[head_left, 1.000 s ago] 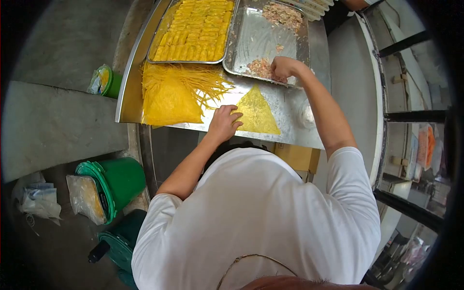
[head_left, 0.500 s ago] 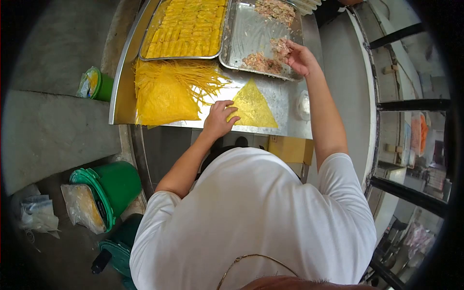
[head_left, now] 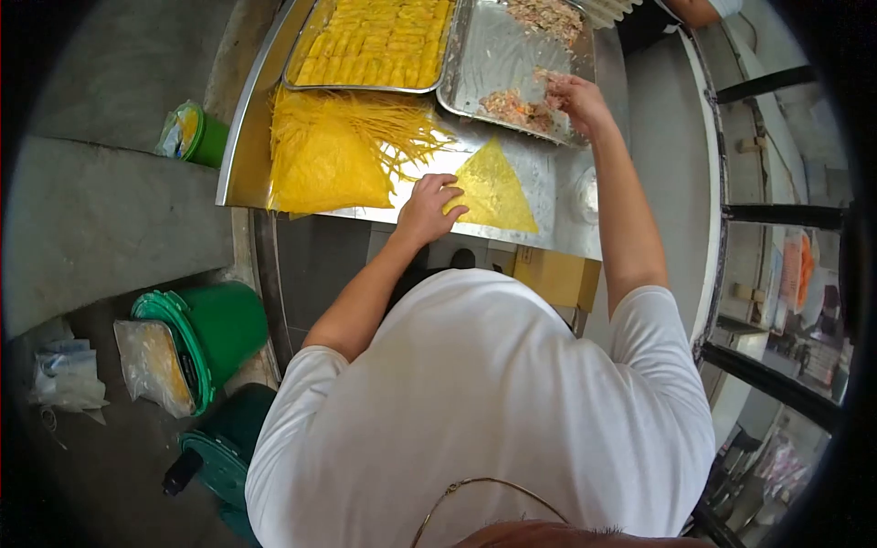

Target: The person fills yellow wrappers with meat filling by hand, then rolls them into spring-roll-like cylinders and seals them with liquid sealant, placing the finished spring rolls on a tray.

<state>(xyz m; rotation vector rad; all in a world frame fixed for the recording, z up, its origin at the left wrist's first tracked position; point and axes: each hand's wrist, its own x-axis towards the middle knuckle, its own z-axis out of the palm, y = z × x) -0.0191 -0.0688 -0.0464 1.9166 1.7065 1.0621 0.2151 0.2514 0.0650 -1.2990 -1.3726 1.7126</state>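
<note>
My left hand (head_left: 429,209) rests at the left edge of a yellow triangular wrapper sheet (head_left: 501,190) on the metal table; its fingers are bent but apart, touching the sheet's edge. In the metal tray (head_left: 502,57), my right hand (head_left: 579,104) closes its fingers around some minced meat filling, partly hidden by the hand. A flattened heap of minced meat filling (head_left: 513,108) lies just left of it, with a larger mound (head_left: 550,20) at the tray's far end. Beside my left hand is a pile of yellow wrapper sheets (head_left: 331,164) with loose strips.
A tray of yellow rolls (head_left: 376,46) stands at the far left of the table. A clear round item (head_left: 586,195) lies near the right edge. Green buckets (head_left: 224,333) stand on the floor at left. Another person's arm (head_left: 696,9) shows at the top right.
My right hand has lowered from a lifted clump back toward the meat in the tray. My left hand stays by the triangular sheet. The whole view has shifted slightly.
</note>
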